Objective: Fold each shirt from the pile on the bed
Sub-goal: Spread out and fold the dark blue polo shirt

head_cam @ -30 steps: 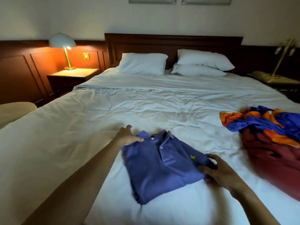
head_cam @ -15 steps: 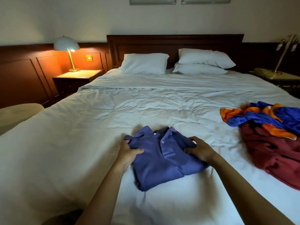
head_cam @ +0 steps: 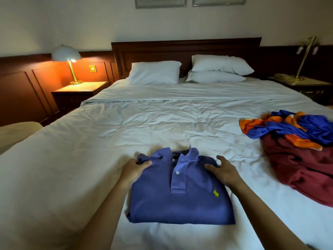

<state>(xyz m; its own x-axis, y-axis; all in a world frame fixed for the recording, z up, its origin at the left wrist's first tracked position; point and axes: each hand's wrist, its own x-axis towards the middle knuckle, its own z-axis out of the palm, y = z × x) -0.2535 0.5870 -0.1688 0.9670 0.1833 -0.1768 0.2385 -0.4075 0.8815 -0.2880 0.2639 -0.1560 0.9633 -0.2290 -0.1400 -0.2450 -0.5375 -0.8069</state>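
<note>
**Shirt**: a blue polo, folded into a compact rectangle with the front side up. It lies flat on the near centre of the bed. The collar points to the far end and the folded bottom edge to the near end. The placket runs down the middle and shows two white buttons. A small yellow emblem sits on the right part of the chest.

**Left hand**: placed at the far-left corner of the shirt, at the shoulder. The thumb lies on top of the fabric and the fingers curl round the edge, so the hand grips the shoulder fold.

**Right hand**: placed at the far-right corner, opposite the left hand. The thumb presses on top of the fabric and points left. The fingers reach down along the right edge, so the fold is held between thumb and fingers. How far the fingers tuck under the edge cannot be seen.

Both forearms enter from the near edge, one on each side of the shirt.

**Pile**: on the right side of the bed, well apart from the shirt. A crumpled orange-and-blue garment lies on the far part of a maroon garment. Both are unfolded.

**Bed**: covered with a white, creased sheet. Three white pillows rest at the far end against a dark wooden headboard, one on the left and two stacked on the right.

**Surroundings**: a lit lamp stands on a nightstand to the left of the bed.
</note>
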